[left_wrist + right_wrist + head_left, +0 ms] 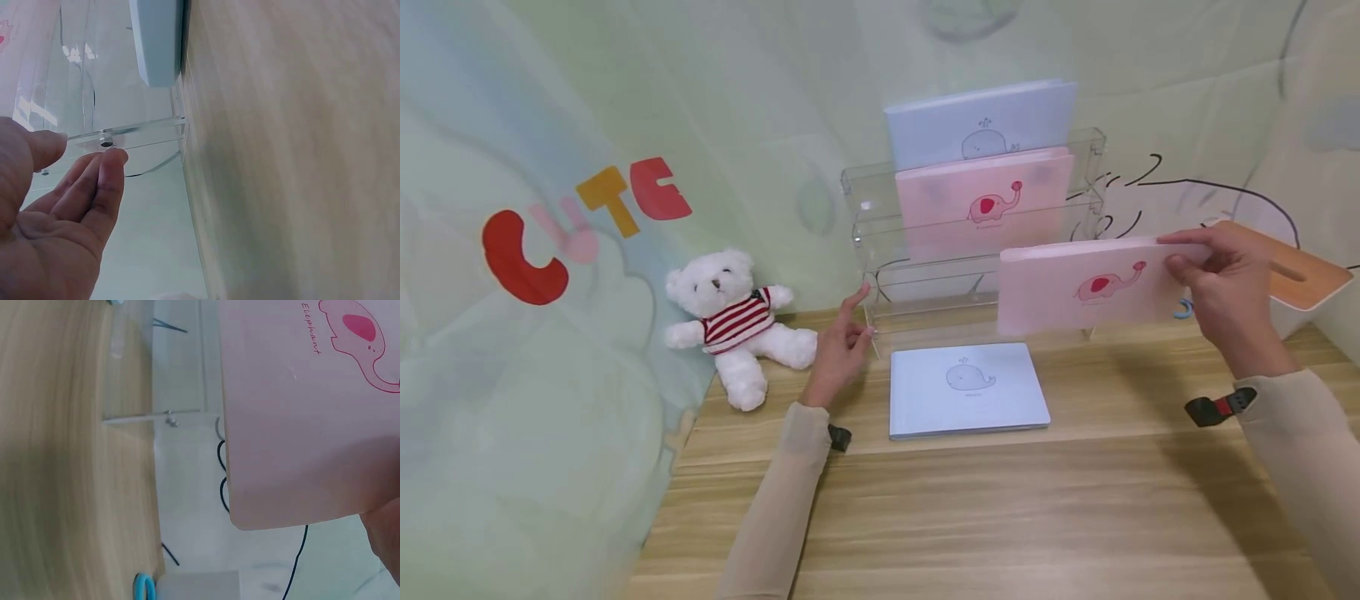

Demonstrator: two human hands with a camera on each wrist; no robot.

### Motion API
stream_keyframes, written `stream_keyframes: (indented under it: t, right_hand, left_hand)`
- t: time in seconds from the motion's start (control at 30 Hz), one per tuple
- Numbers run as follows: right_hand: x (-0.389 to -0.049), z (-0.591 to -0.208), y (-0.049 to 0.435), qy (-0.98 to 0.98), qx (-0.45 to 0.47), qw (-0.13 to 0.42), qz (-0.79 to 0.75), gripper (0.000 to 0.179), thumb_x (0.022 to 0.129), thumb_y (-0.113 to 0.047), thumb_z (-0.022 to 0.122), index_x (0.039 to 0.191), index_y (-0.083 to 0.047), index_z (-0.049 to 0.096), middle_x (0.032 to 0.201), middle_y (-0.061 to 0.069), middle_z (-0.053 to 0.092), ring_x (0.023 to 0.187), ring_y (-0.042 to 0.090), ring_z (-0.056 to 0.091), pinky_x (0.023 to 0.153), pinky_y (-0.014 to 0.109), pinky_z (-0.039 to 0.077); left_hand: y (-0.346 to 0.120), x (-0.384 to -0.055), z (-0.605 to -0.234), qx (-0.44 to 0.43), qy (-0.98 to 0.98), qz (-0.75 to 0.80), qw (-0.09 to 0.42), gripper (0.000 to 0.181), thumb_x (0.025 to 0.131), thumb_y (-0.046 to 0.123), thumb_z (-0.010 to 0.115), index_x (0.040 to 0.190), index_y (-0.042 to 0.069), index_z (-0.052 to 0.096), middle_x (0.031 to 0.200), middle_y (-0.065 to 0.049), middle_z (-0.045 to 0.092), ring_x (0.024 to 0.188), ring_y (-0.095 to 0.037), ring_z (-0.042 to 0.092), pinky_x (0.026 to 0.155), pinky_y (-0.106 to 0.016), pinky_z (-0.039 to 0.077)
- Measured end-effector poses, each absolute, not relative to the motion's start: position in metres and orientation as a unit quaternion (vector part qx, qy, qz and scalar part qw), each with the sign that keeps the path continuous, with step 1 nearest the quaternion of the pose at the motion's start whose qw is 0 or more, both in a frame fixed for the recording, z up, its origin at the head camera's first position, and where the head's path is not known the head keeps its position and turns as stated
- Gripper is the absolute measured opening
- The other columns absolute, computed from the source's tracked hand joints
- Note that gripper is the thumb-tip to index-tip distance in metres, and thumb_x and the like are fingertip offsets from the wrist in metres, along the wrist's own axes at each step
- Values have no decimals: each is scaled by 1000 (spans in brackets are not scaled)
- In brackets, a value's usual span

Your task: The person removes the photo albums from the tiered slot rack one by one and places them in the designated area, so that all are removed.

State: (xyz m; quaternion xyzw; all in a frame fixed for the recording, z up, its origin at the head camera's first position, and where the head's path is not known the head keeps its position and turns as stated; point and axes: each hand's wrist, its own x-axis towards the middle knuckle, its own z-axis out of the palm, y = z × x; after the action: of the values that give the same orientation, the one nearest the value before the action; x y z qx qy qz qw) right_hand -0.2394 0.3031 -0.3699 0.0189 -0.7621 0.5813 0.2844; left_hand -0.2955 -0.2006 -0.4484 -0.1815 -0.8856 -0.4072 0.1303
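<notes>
A clear acrylic rack (pixel 917 302) stands in tiers against the backdrop. My left hand (pixel 838 354) grips the front edge of its left side panel (pixel 150 130), fingertips at the panel in the left wrist view. My right hand (pixel 1232 287) pinches the right end of a pink elephant booklet (pixel 1048 292), held upright in front of the rack's lower right part. "Elephant" is printed on this booklet in the right wrist view. Another pink elephant booklet (pixel 936 204) stands in the middle tier. Behind it, a blue whale booklet (pixel 925 133) stands in the top tier.
Flat on the wooden table (pixel 985 517), before the rack, lies a blue whale booklet (pixel 925 392). A white teddy bear (pixel 737 325) in a striped shirt sits left of my left hand. At the right is a white box with an orange top (pixel 1311 271).
</notes>
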Motion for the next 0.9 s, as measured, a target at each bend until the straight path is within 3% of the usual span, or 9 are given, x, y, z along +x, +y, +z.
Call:
stream_keyframes:
  t: [0.13, 0.3, 0.53, 0.7, 0.9]
  right_hand:
    - [-231, -379, 316, -747, 7, 265, 610, 27, 99, 10, 64, 123, 6, 77, 106, -16, 72, 96, 3, 65, 78, 7, 55]
    - [-220, -394, 327, -771, -29, 245, 587, 28, 101, 6, 65, 125, -1, 79, 107, -25, 72, 99, 2, 62, 78, 6, 54]
    - [-210, -408, 335, -786, -55, 237, 568, 28, 102, 2, 65, 125, -7, 80, 106, -30, 71, 106, -1, 59, 83, 2, 50]
    - [-208, -413, 340, -791, -80, 227, 562, 29, 103, 2, 64, 128, -4, 78, 105, -32, 67, 107, 1, 53, 81, 3, 48]
    - [-211, -413, 345, -815, -123, 187, 535, 32, 107, -8, 59, 134, -11, 75, 108, -34, 59, 111, -3, 46, 78, 6, 43]
  left_hand:
    - [-200, -295, -448, -182, -885, -411, 125, 72, 106, 9, 66, 166, 38, 38, 100, -20, 81, 68, -18, 64, 66, -31, 50]
    - [-201, -295, -448, -183, -882, -414, 130, 71, 106, 9, 66, 166, 37, 39, 103, -20, 82, 73, -24, 70, 69, -32, 51]
    - [-201, -296, -449, -188, -882, -408, 140, 70, 106, 9, 67, 166, 33, 40, 100, -19, 82, 67, -16, 64, 65, -29, 49]
    - [-201, -297, -449, -187, -883, -407, 141, 71, 106, 9, 67, 165, 38, 40, 98, -16, 82, 67, -14, 64, 65, -27, 49]
    - [-201, -298, -450, -194, -882, -406, 142, 72, 106, 9, 67, 165, 39, 39, 94, -16, 81, 61, -12, 57, 60, -26, 46]
